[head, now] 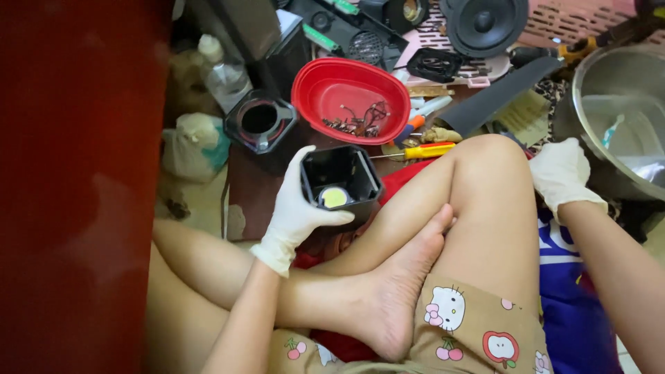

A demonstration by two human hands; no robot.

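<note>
My left hand (294, 208), in a white glove, grips a black square housing (341, 179) with an open top; a yellow round disc sits at its bottom. I hold it above my crossed legs. My right hand (560, 173), also gloved, rests against my raised right knee with fingers bent, holding nothing I can see. A yellow-handled screwdriver (419, 151) lies on the floor just beyond the housing.
A red oval bowl (315, 86) with small metal and wire parts lies ahead. Left of it stands a second black housing (260, 123). A steel pot (616, 104) is at right. A speaker (483, 24), black plastic parts, a plastic bottle (223, 73) and a red wall at left surround me.
</note>
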